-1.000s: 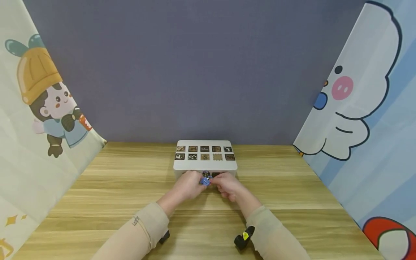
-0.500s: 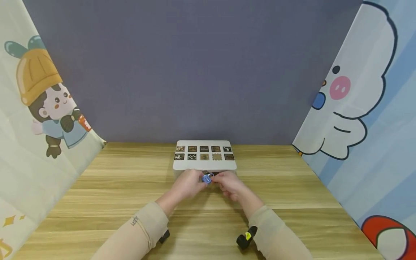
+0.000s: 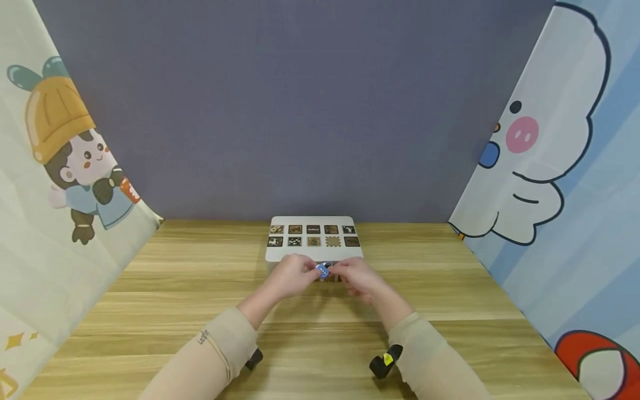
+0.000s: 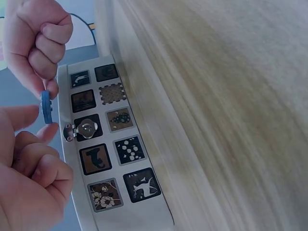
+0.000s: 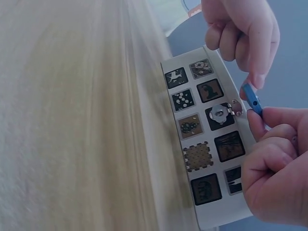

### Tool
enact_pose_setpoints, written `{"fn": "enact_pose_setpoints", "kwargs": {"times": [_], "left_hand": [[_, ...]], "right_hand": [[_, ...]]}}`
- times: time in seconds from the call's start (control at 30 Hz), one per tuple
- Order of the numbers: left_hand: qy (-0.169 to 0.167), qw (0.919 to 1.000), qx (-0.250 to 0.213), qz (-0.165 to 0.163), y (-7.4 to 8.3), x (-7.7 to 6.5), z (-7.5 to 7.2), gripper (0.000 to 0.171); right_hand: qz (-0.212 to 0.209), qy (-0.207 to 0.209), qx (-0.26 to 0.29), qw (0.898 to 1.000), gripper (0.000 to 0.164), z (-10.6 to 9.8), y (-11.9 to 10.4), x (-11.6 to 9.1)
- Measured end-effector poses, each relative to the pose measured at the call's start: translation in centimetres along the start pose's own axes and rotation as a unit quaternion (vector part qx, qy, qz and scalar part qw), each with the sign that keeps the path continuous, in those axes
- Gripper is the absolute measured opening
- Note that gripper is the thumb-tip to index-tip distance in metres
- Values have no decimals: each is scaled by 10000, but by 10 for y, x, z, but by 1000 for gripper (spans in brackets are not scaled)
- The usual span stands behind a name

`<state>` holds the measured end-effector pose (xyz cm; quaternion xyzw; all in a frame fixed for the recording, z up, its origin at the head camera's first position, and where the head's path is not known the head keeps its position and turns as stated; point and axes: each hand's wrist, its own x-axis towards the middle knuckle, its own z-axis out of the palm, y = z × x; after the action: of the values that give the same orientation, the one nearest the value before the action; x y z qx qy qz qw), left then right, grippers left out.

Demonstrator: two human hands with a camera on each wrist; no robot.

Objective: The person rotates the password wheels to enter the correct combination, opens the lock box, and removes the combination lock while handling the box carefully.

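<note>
Both hands hold a small blue combination padlock (image 3: pixel 322 270) just in front of a white box (image 3: pixel 313 255). My left hand (image 3: pixel 294 275) pinches the padlock from the left between thumb and finger, with its other fingers curled in. From the opposite side, the thumb and finger of my right hand (image 3: pixel 360 276) pinch it by the shackle end. Seen edge-on in the left wrist view, the blue padlock (image 4: pixel 46 107) stands out in front of the box's side. A metal hasp (image 4: pixel 86 129) on that side carries no lock and lies behind the hands in the head view.
Square dark and brown pictures cover the box's lid and front. It stands near the back of a wood-grain table (image 3: pixel 200 311), against a grey-purple panel (image 3: pixel 300 111). Cartoon-printed curtains (image 3: pixel 565 166) hang at both sides. Black straps (image 3: pixel 385 361) sit at the wrists.
The padlock has come away from the hasp area, up and slightly right. Both hands have risen with it, and more of the box's front shows below them.
</note>
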<state>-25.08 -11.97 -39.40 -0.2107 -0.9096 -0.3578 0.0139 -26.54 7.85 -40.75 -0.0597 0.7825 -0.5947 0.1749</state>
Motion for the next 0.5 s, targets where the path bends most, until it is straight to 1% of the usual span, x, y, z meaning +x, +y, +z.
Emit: {"fn": "enact_pose_setpoints", "kwargs": {"times": [0.1,0.2,0.4,0.5], "left_hand": [[0,9997,-193,-173,0,0,-1,18],[-4,9990,-361,-279,0,1,-2,18],[-27,9984,-493,-284,0,0,-4,17],[-58,9982,-536,-258,1,0,-4,16]], "right_hand": [[-56,-62,-69,9999,27,-2,-3,-1],[-66,-112,-92,9999,25,-3,-6,-3],[-152,-202,-288,9993,30,-7,-10,-5],[-243,-199,-502,9982,26,-9,-10,-6]]}}
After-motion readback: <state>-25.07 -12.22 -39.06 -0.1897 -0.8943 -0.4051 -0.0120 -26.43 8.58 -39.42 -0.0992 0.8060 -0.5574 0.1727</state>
